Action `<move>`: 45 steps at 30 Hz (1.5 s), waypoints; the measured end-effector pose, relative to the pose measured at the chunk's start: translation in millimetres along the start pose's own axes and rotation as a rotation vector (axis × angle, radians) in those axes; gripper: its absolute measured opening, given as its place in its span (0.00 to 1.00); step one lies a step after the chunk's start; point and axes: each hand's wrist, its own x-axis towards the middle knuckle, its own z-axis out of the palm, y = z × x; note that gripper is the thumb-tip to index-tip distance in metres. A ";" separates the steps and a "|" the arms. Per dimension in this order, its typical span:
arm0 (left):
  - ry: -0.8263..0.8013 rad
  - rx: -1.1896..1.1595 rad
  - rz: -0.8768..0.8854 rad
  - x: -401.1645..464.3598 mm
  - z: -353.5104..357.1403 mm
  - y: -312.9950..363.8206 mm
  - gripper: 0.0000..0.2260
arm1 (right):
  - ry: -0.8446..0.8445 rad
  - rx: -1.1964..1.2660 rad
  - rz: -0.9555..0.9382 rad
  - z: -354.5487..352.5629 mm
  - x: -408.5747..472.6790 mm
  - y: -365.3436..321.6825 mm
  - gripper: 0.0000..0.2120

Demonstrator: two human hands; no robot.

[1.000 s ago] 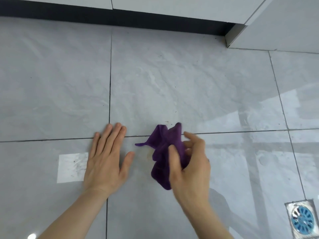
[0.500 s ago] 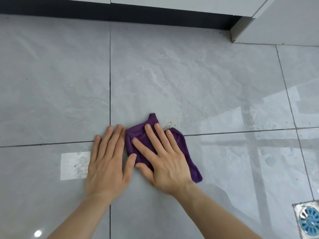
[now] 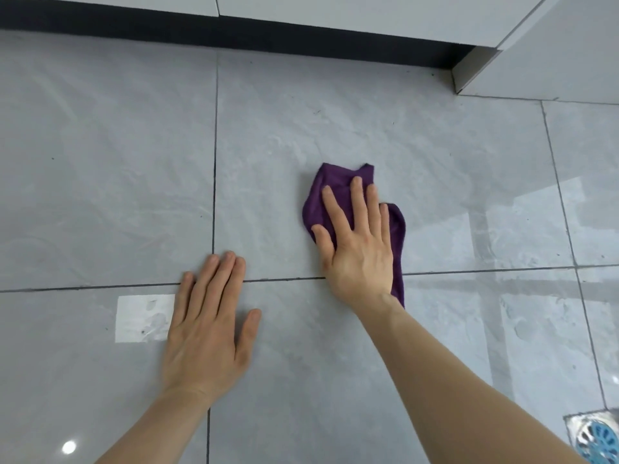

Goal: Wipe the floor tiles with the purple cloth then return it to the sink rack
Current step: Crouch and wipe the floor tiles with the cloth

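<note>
The purple cloth lies crumpled flat on the grey floor tiles, just beyond the horizontal grout line. My right hand presses down on it with fingers spread, covering most of its middle; cloth shows past the fingertips and along the hand's right side. My left hand rests flat on the bare tile to the left, fingers together, palm down, holding nothing. The sink rack is out of view.
White cabinet fronts with a dark toe-kick run along the far edge. A cabinet corner juts out at the upper right. A floor drain with a blue insert sits at the lower right. Window glare brightens the right tiles.
My right hand has slid the cloth away from my left hand, forward and to the right across the grout line. A second ago it held the cloth bunched above the floor. The left hand stayed put.
</note>
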 end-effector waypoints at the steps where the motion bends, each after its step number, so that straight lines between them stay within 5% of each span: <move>1: -0.004 0.006 -0.002 0.0 -0.2 0.5 0.31 | 0.004 0.003 0.042 1.0 -6.9 -2.5 0.26; 16: 0.019 0.024 -0.010 1.3 -4.9 5.4 0.32 | -0.030 0.135 -0.109 -7.2 -145.5 -9.2 0.23; 23: 0.030 0.029 -0.006 0.6 -3.7 5.5 0.32 | 0.077 0.272 0.002 -34.9 -137.4 -17.9 0.12; 30: 0.036 0.047 -0.006 -1.4 -2.6 5.4 0.32 | -0.327 0.834 0.312 -87.3 -109.1 -8.1 0.12; 32: 0.037 0.045 -0.005 -0.7 -2.7 5.4 0.32 | -0.388 0.784 0.279 -89.3 -105.3 -2.3 0.12; 34: 0.039 0.043 -0.007 -0.4 -2.6 5.3 0.32 | -0.213 0.615 0.270 -85.7 -104.8 3.6 0.05; 38: 0.039 0.058 -0.007 -1.6 -1.6 5.1 0.32 | 0.103 0.319 0.220 -66.7 -121.1 6.3 0.26; 43: 0.024 0.068 -0.013 -0.8 -0.8 4.4 0.33 | -0.027 0.129 0.164 -23.5 -158.9 -21.0 0.44; 45: 0.018 0.059 -0.013 -1.8 -1.7 3.0 0.33 | -0.038 0.069 0.220 -8.1 -155.2 -27.8 0.44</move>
